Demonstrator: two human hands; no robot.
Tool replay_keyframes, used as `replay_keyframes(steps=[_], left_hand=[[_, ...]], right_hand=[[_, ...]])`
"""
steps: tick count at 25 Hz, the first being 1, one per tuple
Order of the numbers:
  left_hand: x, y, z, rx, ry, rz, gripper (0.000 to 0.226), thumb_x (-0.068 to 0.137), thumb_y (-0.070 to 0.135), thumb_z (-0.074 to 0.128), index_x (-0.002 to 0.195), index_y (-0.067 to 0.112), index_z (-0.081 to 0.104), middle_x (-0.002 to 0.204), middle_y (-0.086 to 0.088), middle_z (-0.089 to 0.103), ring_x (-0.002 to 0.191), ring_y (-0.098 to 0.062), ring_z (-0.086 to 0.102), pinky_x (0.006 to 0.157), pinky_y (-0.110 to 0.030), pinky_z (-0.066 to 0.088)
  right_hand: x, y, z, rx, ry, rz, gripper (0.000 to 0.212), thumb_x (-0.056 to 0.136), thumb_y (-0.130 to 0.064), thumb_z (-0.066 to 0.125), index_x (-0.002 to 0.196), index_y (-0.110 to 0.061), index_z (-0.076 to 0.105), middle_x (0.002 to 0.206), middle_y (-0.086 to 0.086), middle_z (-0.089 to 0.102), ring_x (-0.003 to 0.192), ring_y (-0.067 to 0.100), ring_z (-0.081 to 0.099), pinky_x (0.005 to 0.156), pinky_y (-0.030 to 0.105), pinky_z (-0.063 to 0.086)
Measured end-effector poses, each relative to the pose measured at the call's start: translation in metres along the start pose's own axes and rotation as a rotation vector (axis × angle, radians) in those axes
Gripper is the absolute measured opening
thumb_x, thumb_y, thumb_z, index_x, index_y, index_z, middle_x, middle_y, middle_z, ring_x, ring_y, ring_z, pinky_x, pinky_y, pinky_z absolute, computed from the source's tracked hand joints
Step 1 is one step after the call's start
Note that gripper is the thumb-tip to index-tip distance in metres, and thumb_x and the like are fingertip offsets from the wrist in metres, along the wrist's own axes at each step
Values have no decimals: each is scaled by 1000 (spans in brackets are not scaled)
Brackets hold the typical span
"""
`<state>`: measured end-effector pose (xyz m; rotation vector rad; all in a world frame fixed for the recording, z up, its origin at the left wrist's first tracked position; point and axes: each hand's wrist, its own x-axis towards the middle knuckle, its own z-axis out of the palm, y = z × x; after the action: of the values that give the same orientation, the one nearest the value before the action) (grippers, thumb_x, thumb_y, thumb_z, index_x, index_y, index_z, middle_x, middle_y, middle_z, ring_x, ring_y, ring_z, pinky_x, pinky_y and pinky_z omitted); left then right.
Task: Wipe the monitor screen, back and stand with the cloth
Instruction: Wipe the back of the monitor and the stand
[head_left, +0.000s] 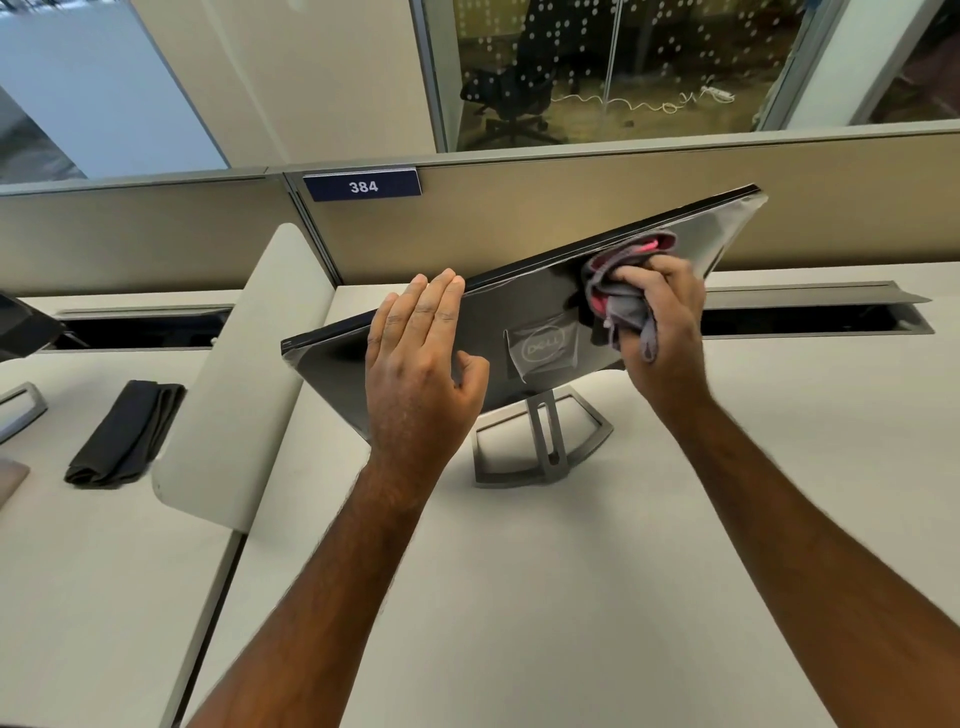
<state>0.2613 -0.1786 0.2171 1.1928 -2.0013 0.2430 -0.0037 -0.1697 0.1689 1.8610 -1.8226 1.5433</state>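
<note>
A black monitor (524, 312) stands on the white desk with its glossy back and logo towards me; the screen side is hidden. Its grey open-frame stand (540, 447) sits beneath it. My left hand (421, 364) lies against the back near the top edge, fingers straight and reaching over the rim. My right hand (665, 317) grips a bunched grey and pink cloth (618, 291) and presses it onto the upper right part of the monitor's back.
A beige partition wall with a blue plate reading 384 (362, 185) runs behind the desk (519, 597). A cable slot (810, 317) lies open at the right. A curved white divider (234, 374) stands left, with a folded dark cloth (127, 434) beyond it.
</note>
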Motion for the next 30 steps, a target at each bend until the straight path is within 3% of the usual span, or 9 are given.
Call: replay_keyframes(steps=[2, 7, 11, 13, 19, 22, 26, 30], left_hand=[[0, -1, -1, 1, -5, 0, 61, 90, 16, 58, 151, 7, 50, 155, -7, 52, 149, -23, 41, 129, -39, 20], [1, 0, -3, 0, -25, 3, 63, 90, 15, 59, 152, 8, 49, 155, -7, 52, 149, -23, 40, 129, -38, 19], [1, 2, -6, -7, -25, 8, 63, 89, 13, 59, 151, 7, 50, 155, -7, 52, 149, -23, 41, 128, -41, 23], [1, 2, -8, -4, -27, 4, 63, 88, 13, 59, 151, 7, 50, 155, -7, 52, 148, -23, 41, 128, -41, 23], [2, 0, -13, 9, -91, 9, 64, 91, 17, 60, 153, 9, 46, 157, -7, 49, 151, -22, 37, 129, -38, 19], [4, -5, -19, 43, -142, 51, 64, 92, 16, 58, 154, 10, 45, 159, -5, 47, 151, -22, 37, 128, -37, 20], [-1, -21, -35, 61, -123, -4, 59, 94, 18, 54, 152, 11, 49, 157, -3, 50, 149, -24, 41, 127, -42, 26], [-16, -32, -49, 130, -57, -124, 57, 95, 21, 51, 151, 15, 51, 157, 1, 50, 154, -28, 30, 129, -47, 16]], right_hand=[[8, -27, 9, -23, -33, -86, 38, 90, -22, 72, 126, -10, 65, 131, 12, 52, 117, 27, 44, 101, 25, 42], [-22, -27, 27, -163, -264, -363, 42, 92, -27, 68, 132, -15, 64, 135, 10, 54, 119, 29, 44, 95, 46, 48], [-6, -23, 12, -166, -113, -200, 51, 86, -28, 79, 133, -17, 60, 136, 9, 49, 119, 30, 44, 95, 45, 50], [8, -44, 17, -144, -63, -223, 48, 86, -26, 78, 131, -19, 61, 135, 8, 50, 118, 29, 43, 96, 42, 47], [-20, -61, 41, -227, -252, -471, 43, 91, -27, 75, 132, -19, 65, 133, 10, 57, 117, 27, 47, 92, 42, 44], [-22, -49, 33, -238, -268, -458, 42, 92, -26, 67, 133, -17, 64, 132, 12, 58, 116, 29, 48, 91, 43, 45], [-18, -50, 28, -245, -265, -402, 55, 83, -22, 82, 134, -18, 62, 133, 13, 55, 118, 30, 48, 94, 41, 45], [-10, -73, 33, -214, -178, -389, 55, 86, -20, 80, 137, -15, 61, 135, 13, 50, 119, 29, 46, 95, 40, 44]])
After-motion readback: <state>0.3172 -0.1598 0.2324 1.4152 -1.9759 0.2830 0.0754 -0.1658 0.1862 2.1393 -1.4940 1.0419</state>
